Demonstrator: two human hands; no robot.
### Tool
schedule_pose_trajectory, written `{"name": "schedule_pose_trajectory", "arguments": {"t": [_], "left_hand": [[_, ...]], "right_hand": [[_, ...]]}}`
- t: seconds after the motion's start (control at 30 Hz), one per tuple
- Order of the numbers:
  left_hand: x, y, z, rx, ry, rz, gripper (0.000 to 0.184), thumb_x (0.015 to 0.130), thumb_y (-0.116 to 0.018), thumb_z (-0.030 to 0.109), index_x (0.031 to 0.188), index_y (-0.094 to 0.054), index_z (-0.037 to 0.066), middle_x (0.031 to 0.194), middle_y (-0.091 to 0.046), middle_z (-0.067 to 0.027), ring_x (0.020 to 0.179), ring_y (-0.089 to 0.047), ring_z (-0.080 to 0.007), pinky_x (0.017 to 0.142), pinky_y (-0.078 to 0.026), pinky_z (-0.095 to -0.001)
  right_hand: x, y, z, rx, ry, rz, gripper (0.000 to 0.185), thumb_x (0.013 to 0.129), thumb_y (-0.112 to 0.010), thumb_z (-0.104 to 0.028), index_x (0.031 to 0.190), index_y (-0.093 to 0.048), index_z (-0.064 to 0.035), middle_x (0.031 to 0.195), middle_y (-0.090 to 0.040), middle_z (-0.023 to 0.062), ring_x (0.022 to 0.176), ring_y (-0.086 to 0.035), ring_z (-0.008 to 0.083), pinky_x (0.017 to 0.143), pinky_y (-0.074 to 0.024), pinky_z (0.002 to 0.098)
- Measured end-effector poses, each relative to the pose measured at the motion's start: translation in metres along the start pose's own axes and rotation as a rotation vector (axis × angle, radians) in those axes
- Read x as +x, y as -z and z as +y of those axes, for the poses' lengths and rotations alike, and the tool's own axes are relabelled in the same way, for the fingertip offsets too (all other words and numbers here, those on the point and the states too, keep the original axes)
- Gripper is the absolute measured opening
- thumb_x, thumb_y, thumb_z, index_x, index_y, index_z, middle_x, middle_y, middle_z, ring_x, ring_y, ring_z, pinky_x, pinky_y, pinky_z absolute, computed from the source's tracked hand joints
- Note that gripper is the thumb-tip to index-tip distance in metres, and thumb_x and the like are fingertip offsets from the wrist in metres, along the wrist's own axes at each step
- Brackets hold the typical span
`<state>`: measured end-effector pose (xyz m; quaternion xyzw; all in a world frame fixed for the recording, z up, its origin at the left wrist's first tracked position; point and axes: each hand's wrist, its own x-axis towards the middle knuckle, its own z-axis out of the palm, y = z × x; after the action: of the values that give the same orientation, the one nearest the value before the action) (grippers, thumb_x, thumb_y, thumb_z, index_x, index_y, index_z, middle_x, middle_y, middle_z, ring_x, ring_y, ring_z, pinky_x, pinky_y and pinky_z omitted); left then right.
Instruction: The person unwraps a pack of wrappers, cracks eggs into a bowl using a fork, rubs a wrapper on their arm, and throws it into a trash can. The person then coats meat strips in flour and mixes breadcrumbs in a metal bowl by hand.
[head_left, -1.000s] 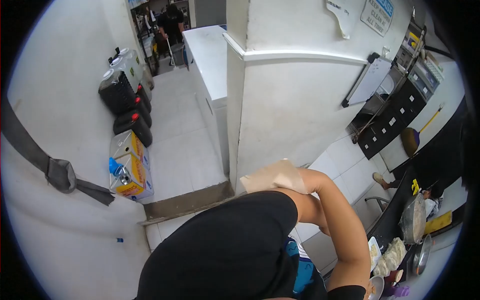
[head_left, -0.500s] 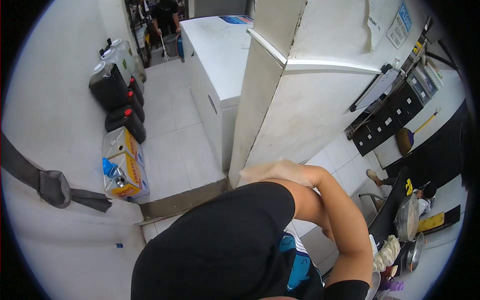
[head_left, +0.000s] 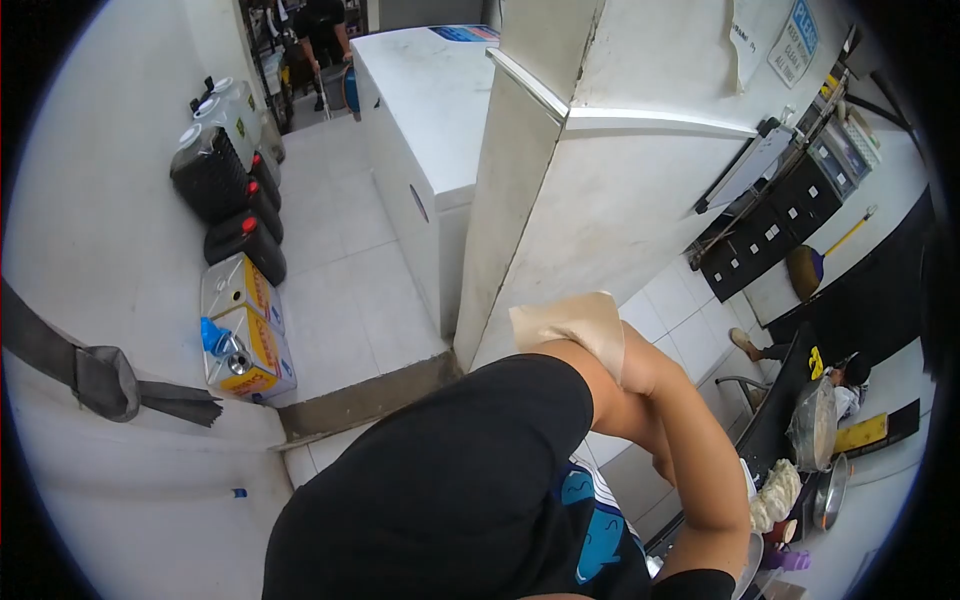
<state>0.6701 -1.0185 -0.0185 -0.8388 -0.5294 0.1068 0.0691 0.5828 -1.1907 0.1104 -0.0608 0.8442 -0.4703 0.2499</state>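
Sheet [head_left: 575, 322], tan, thin, paper-like, is lying bent against bare left arm [head_left: 618, 412], off-white pillar [head_left: 595, 220] standing at its 12 o'clock | right hand [head_left: 640, 368] is pressing it, finger opening hidden | left hand is not showing | contact is occurring; completion undeterminable

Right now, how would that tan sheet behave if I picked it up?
The tan sheet is probably floppy: it bends and creases over the arm. Likely light, as it looks thin. Its loose corner may fold or flap; I can't tell if it's slippery.
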Motion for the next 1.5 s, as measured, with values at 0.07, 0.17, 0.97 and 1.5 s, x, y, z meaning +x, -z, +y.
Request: {"name": "schedule_pose_trajectory", "arguments": {"t": [0.07, 0.17, 0.97, 1.5], "left_hand": [[-0.002, 0.0, 0.0, -0.003, 0.005, 0.001, 0.017, 0.082, -0.052, 0.019, 0.086, -0.068, 0.016, 0.094, -0.066, -0.003, 0.097, -0.056, -0.0204, 0.081, -0.04, -0.0429], [-0.003, -0.002, -0.009, 0.001, 0.03, -0.012, 0.017, 0.082, -0.052, 0.019, 0.086, -0.069, 0.016, 0.094, -0.066, -0.0031, 0.097, -0.056, -0.0205, 0.081, -0.04, -0.0428], [-0.077, 0.004, -0.131, 0.076, 0.37, 0.106, 0.014, 0.081, -0.053, 0.016, 0.084, -0.066, 0.016, 0.082, -0.065, -0.0046, 0.089, -0.059, -0.0222, 0.076, -0.042, -0.0418], [-0.105, -0.028, -0.165, -0.394, 0.609, 0.299, 0.021, 0.081, -0.054, 0.023, 0.094, -0.065, 0.012, 0.094, -0.064, -0.0083, 0.096, -0.059, -0.0218, 0.085, -0.042, -0.0433]], "right_hand": [[-0.007, -0.003, -0.001, -0.089, 0.083, 0.074, 0.035, 0.077, -0.06, -0.024, 0.109, -0.061, -0.0071, 0.104, -0.063, 0.0141, 0.098, -0.059, 0.0257, 0.082, -0.0455, 0.032], [-0.019, -0.005, -0.005, -0.298, 0.211, 0.182, 0.036, 0.072, -0.063, -0.021, 0.107, -0.061, -0.0094, 0.101, -0.063, 0.0151, 0.095, -0.059, 0.0315, 0.081, -0.0469, 0.0339], [-0.066, -0.007, 0.062, -0.844, 0.833, 0.869, 0.033, 0.074, -0.054, -0.005, 0.106, -0.059, 0.0009, 0.107, -0.059, 0.0181, 0.107, -0.055, 0.0316, 0.091, -0.045, 0.0397], [-0.034, 0.067, 0.009, -0.373, 0.621, 0.755, 0.031, 0.078, -0.048, 0.0, 0.101, -0.066, -0.0105, 0.107, -0.062, 0.0101, 0.096, -0.059, 0.0179, 0.079, -0.0476, 0.0305]]}}
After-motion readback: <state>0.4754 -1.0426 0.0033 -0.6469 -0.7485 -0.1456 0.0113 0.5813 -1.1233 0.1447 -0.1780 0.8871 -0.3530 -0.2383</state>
